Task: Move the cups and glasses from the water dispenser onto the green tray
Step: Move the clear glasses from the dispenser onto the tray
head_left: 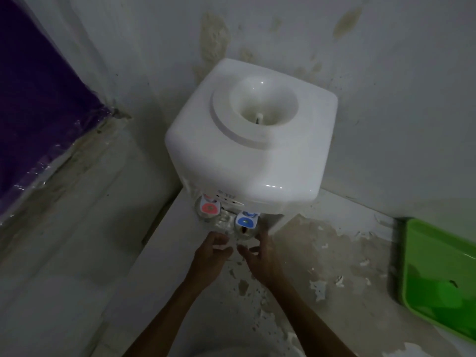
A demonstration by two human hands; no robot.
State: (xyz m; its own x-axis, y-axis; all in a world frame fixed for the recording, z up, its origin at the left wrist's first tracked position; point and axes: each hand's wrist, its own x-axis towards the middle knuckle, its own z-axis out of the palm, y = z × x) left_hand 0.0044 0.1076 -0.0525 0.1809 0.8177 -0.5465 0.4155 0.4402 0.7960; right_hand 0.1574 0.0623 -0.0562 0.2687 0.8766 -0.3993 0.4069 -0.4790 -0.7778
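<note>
A white water dispenser [252, 140] stands in the corner on a worn counter, with a red tap [209, 206] and a blue tap [246, 221] at its front. Clear glasses [224, 222] sit under the taps, dim and partly hidden. My left hand [211, 253] reaches in below the red tap, fingers curled near a glass. My right hand [260, 253] is beside it under the blue tap, fingers spread next to a glass [244, 234]. I cannot tell whether either hand grips anything. The green tray [438, 276] lies at the right edge of the view.
The counter [322, 266] has peeling paint between the dispenser and the tray. Stained walls close in behind and on the right. A purple sheet under plastic [33, 104] hangs at the left, and the counter's left edge drops off beside the dispenser.
</note>
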